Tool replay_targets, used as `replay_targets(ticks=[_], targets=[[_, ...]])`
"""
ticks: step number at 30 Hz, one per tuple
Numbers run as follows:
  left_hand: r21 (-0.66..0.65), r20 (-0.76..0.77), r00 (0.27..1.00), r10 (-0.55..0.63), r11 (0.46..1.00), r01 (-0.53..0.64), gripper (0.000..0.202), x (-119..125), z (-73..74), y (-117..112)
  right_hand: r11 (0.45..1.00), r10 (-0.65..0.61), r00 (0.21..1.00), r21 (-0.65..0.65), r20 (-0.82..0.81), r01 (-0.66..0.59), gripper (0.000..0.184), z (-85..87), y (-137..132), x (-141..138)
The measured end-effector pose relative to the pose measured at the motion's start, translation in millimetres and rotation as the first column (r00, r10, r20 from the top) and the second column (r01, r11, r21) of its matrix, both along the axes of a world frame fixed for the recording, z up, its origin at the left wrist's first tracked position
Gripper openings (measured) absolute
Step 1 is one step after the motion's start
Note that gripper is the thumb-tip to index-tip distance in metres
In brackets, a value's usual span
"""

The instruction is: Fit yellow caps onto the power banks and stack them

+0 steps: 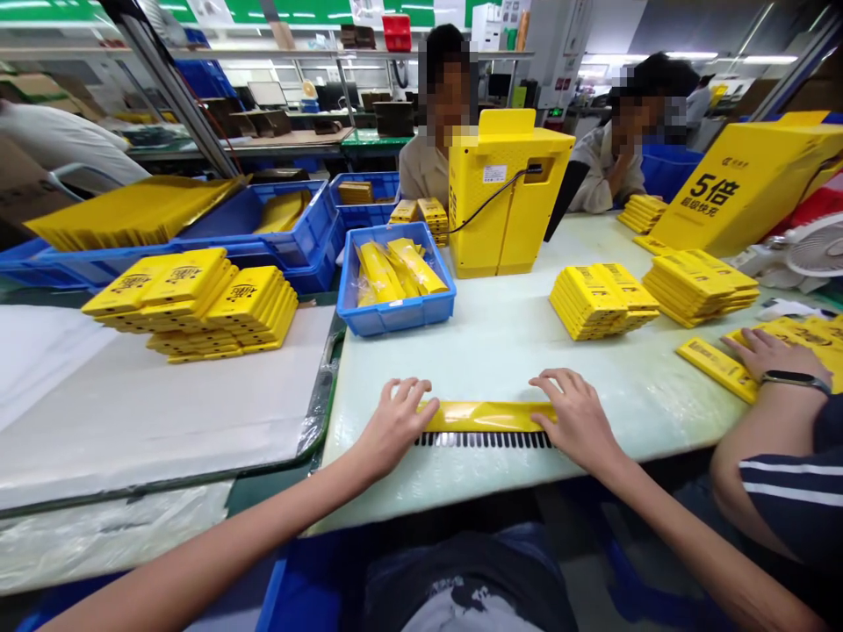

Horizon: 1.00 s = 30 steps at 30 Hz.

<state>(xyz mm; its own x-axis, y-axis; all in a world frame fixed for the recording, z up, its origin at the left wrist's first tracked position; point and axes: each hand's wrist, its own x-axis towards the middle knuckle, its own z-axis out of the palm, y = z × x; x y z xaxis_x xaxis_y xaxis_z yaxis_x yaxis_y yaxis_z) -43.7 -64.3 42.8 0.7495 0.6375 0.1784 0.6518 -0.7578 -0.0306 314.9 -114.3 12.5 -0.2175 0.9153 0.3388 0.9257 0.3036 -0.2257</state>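
A long yellow strip-shaped part (486, 414) lies across the near edge of the pale green table (500, 351), with a row of black slots (484, 439) along its front. My left hand (393, 423) presses down on its left end, fingers curled over the top. My right hand (574, 417) presses on its right end in the same way. Both hands rest on the part rather than lift it.
A blue bin (395, 279) of bagged yellow parts stands behind. Stacks of yellow flat boxes (204, 303) lie at left, more stacks (602, 300) at right. A yellow machine (507, 197) stands mid-table. A neighbour's hand (770, 353) rests at right; two people sit opposite.
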Motion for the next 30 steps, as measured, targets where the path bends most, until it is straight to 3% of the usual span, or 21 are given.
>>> replay_targets(ticks=[3, 6, 10, 15, 19, 20, 22, 25, 30], targets=[[-0.107, 0.008, 0.975, -0.223, 0.969, 0.223, 0.028, -10.1, -16.1, -2.2, 0.95, 0.308, 0.947, 0.077, -0.091, -0.302, 0.049, -13.4, -5.1, 3.6], [-0.182, 0.083, 0.972, -0.219, 0.956, 0.231, 0.038, -21.2, -27.6, -5.2, 0.888, 0.459, 0.868, 0.082, -0.188, -0.452, 0.07, -32.0, -14.0, 9.1], [-0.259, 0.147, 0.969, -0.196, 0.938, 0.229, 0.052, -30.9, -27.6, -3.0, 0.892, 0.443, 0.857, 0.03, -0.265, -0.452, 0.088, -42.8, -24.8, 15.0], [-0.388, 0.169, 0.972, -0.162, 0.896, 0.217, 0.07, -47.4, -15.5, -5.7, 0.884, 0.41, 0.858, -0.098, -0.31, -0.458, 0.1, -25.3, -32.1, 30.6], [-0.382, 0.131, 0.984, -0.119, 0.91, 0.161, 0.131, -66.5, -16.9, -21.4, 0.91, 0.346, 0.91, -0.156, -0.23, -0.385, 0.103, -16.5, -39.7, 47.2], [-0.379, 0.114, 0.985, -0.13, 0.911, 0.164, 0.138, -68.9, -17.8, -25.3, 0.911, 0.344, 0.914, -0.16, -0.216, -0.381, 0.1, -16.3, -40.8, 49.4], [-0.362, 0.106, 0.981, -0.165, 0.912, 0.192, 0.137, -70.2, -18.3, -32.6, 0.914, 0.333, 0.918, -0.168, -0.213, -0.37, 0.091, -16.5, -41.7, 50.5], [-0.309, 0.145, 0.971, -0.188, 0.924, 0.225, 0.116, -68.3, -16.2, -42.9, 0.929, 0.294, 0.924, -0.153, -0.245, -0.336, 0.079, -15.4, -42.2, 46.4], [-0.237, 0.273, 0.955, -0.113, 0.955, 0.181, 0.097, -72.4, -16.8, -57.5, 0.934, 0.264, 0.91, -0.149, -0.32, -0.323, 0.073, -15.0, -50.9, 41.7]])
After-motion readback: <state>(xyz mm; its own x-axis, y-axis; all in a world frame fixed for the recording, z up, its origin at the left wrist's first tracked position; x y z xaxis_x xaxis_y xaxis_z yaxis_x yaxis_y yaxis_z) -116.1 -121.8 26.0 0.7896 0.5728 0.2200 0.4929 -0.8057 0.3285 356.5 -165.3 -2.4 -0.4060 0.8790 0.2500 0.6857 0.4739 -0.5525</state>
